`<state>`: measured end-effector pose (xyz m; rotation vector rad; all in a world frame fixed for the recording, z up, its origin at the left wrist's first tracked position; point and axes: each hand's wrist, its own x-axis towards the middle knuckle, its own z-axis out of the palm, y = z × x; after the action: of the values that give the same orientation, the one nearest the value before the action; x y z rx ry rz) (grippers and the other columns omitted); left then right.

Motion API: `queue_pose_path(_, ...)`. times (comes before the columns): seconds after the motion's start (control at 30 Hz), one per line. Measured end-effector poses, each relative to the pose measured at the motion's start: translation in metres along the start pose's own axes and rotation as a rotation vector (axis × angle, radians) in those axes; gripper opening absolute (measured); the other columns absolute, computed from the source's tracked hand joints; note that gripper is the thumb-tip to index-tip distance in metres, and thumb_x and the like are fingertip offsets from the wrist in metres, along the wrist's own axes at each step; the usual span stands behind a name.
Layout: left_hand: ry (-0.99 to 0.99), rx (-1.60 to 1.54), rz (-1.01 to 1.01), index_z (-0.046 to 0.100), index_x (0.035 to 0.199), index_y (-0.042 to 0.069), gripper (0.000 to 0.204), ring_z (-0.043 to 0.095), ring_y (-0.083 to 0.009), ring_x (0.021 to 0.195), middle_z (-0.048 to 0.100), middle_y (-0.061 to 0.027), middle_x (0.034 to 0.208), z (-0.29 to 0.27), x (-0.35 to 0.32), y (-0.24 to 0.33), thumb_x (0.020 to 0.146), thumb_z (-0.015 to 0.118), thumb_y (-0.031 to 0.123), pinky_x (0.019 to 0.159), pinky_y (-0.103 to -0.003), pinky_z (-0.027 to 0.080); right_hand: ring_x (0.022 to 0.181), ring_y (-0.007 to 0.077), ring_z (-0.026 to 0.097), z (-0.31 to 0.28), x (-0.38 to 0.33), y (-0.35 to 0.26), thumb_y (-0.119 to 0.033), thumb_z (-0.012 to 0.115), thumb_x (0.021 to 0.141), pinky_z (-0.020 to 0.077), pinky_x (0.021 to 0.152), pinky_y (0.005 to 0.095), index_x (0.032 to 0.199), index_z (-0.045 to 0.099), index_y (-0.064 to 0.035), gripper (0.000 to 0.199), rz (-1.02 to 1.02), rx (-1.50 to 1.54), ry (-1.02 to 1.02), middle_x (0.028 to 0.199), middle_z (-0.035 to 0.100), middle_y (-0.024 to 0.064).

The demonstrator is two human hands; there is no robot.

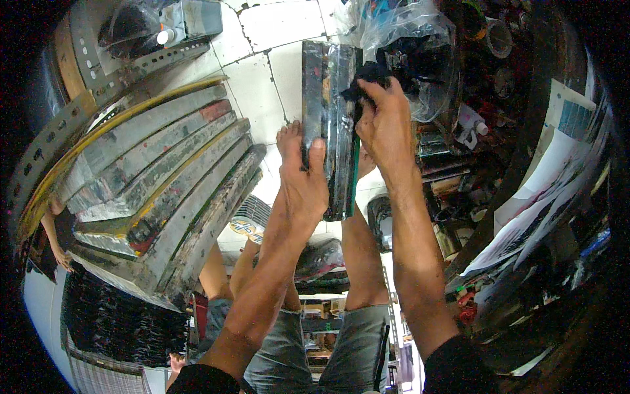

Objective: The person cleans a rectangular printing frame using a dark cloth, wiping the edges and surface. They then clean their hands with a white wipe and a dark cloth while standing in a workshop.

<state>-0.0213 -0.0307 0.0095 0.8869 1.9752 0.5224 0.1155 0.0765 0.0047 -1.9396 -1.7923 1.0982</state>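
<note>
My left hand (305,187) grips a long, dark, ink-stained squeegee (338,111) near its lower end, thumb across the top face. The squeegee points away from me, over the tiled floor between my feet, and a green strip shows along its right edge. My right hand (386,121) pinches a crumpled black cloth (373,73) against the squeegee's right side, near the far end. The left fingers are hidden under the squeegee.
Several paint-stained frames (157,171) lean in a row at the left, beside perforated metal bars (59,151). White floor tiles (256,85) lie ahead. A clear plastic bag (420,33) stands at the far right. Paper sheets (531,197) hang at right. Another person's hand (62,258) is at far left.
</note>
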Motion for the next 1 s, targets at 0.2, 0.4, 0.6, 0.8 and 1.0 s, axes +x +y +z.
queue_pose_path(0.2,0.014,-0.295,-0.178,0.058,0.092,0.001,0.028,0.047,-0.0090,0.067,0.057,-0.0024,0.076,-0.004,0.019,0.031,0.098,0.058,0.029,0.060,-0.028,0.039,0.099,0.0447,0.059,-0.008,-0.036,-0.021,0.017,0.048,0.072,0.0490,0.086,0.0410,0.113,0.063,0.0065,0.044,0.060,0.028,-0.103,0.109,0.055,0.0273)
queue_pose_path(0.4,0.117,-0.391,-0.249,0.056,0.087,-0.001,0.029,0.043,-0.0099,0.066,0.051,-0.0028,0.071,0.000,0.041,0.027,0.098,0.057,0.026,0.058,-0.029,0.037,0.095,0.0426,0.060,-0.015,-0.067,-0.030,0.018,0.049,0.073,0.0495,0.082,0.0414,0.114,0.063,0.0059,0.045,0.083,0.051,-0.189,0.104,0.055,0.0256)
queue_pose_path(0.6,0.129,-0.425,-0.271,0.056,0.088,-0.002,0.033,0.045,-0.0130,0.068,0.053,-0.0068,0.071,0.007,0.065,0.026,0.098,0.056,0.029,0.062,-0.032,0.039,0.115,0.0488,0.049,-0.029,-0.095,-0.024,0.008,0.060,0.066,0.0379,0.101,0.0564,0.119,0.062,-0.0029,0.053,0.167,0.043,-0.348,0.116,0.050,0.0289)
queue_pose_path(0.8,0.119,-0.251,-0.289,0.057,0.101,-0.005,0.035,0.054,-0.0194,0.073,0.062,-0.0144,0.082,0.000,0.084,0.029,0.098,0.056,0.030,0.070,-0.036,0.044,0.096,0.0288,0.064,-0.056,-0.084,-0.025,0.010,0.060,0.080,0.0503,0.084,0.0342,0.111,0.063,0.0015,0.033,0.182,0.235,-0.279,0.102,0.064,0.0173)
queue_pose_path(1.0,0.004,-0.213,-0.318,0.056,0.105,0.000,0.041,0.062,-0.0319,0.085,0.065,-0.0172,0.089,0.021,0.070,0.042,0.098,0.052,0.040,0.080,-0.041,0.046,0.092,0.0130,0.061,-0.030,-0.032,-0.022,0.002,0.065,0.086,0.0510,0.080,0.0280,0.110,0.064,0.0020,0.025,0.471,0.909,0.247,0.101,0.068,0.0075)
